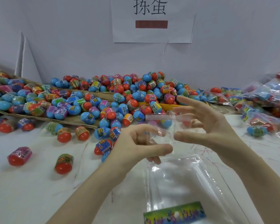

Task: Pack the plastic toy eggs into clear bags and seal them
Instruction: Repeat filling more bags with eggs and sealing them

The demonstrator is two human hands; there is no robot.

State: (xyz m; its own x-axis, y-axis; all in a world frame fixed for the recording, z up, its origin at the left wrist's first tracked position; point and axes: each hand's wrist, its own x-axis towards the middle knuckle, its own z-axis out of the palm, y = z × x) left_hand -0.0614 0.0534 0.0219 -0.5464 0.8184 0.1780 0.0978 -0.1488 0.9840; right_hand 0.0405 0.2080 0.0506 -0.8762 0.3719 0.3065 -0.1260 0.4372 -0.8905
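Both hands raised over the counter (pixel 39 183), working the mouth of a clear bag (pixel 176 178). Left hand (pixel 136 146): thumb and curled fingers pinch one edge. Right hand (pixel 205 122): fingers spread, thumb against the opposite edge. Toy eggs (pixel 120 97) heaped behind; filled bags (pixel 262 101) at right.

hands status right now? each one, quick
Left hand: fingers curled, pinching the clear bag at its mouth.
Right hand: fingers spread straight at the bag's opening, open.
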